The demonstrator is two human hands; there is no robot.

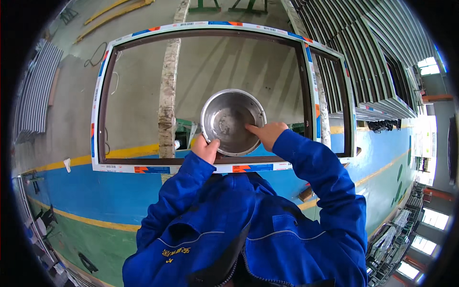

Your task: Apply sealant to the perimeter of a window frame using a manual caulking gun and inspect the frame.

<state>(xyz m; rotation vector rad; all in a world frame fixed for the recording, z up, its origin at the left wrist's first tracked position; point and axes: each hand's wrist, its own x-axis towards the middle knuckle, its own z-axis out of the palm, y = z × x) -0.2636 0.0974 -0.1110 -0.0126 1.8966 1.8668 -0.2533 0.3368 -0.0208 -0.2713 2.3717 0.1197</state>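
A round steel bowl point(233, 101) sits over the near side of a large window frame point(201, 166), in front of my body. Small pale bits point(224, 125) lie on its bottom, too small to name. My left hand point(205, 149) grips the bowl's near left rim, thumb on the inner side. From the right, my right hand point(269, 134) reaches over the rim, its index finger pointing down inside the bowl. The other fingers are curled and partly hidden, so anything between them cannot be made out.
The dark frame has printed protective film and a crossbar point(315, 105) at right. Pale worn support beams point(167, 91) run beneath it. Stacked profiles point(382, 62) stand at far right, more point(36, 95) at left. Yellow bars point(112, 19) and a cable point(95, 55) lie on the floor.
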